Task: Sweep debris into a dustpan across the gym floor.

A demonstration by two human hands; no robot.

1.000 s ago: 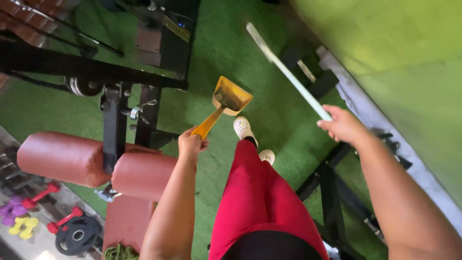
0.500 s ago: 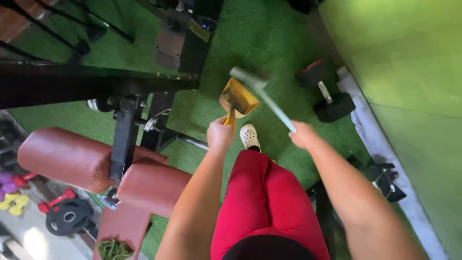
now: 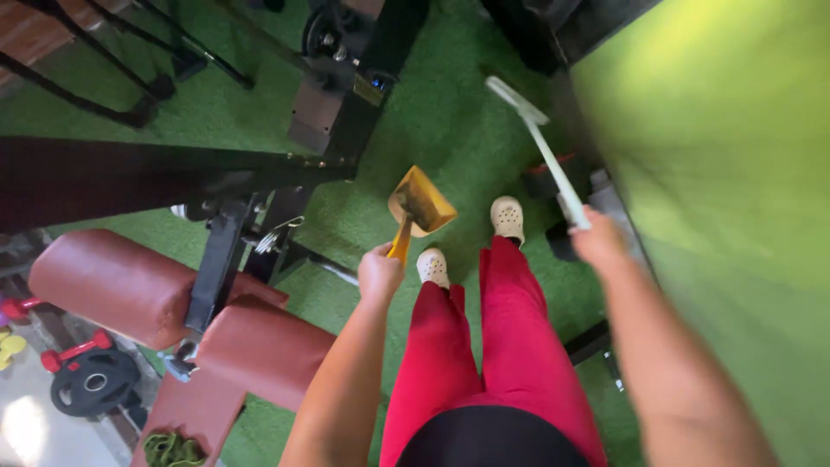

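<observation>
My left hand [image 3: 379, 271] grips the handle of a yellow dustpan [image 3: 420, 203], which hangs above the green turf in front of my feet. My right hand [image 3: 598, 242] is closed around a long pale stick [image 3: 545, 154], probably a broom handle, that slants up and away to the left; its far end is blurred. Below me I see my red trousers [image 3: 497, 346] and two white clogs [image 3: 507, 218], the right foot stepped ahead of the left.
A weight bench with reddish-brown pads [image 3: 121, 285] and a black steel frame [image 3: 216, 251] stands at the left. Small dumbbells and a weight plate [image 3: 93, 382] lie at the lower left. A dark dumbbell [image 3: 553, 186] lies by the green wall [image 3: 735, 173] at the right.
My right hand has swung the stick outward to the right, away from the dustpan. My right foot has stepped forward. The dustpan stays in my left hand.
</observation>
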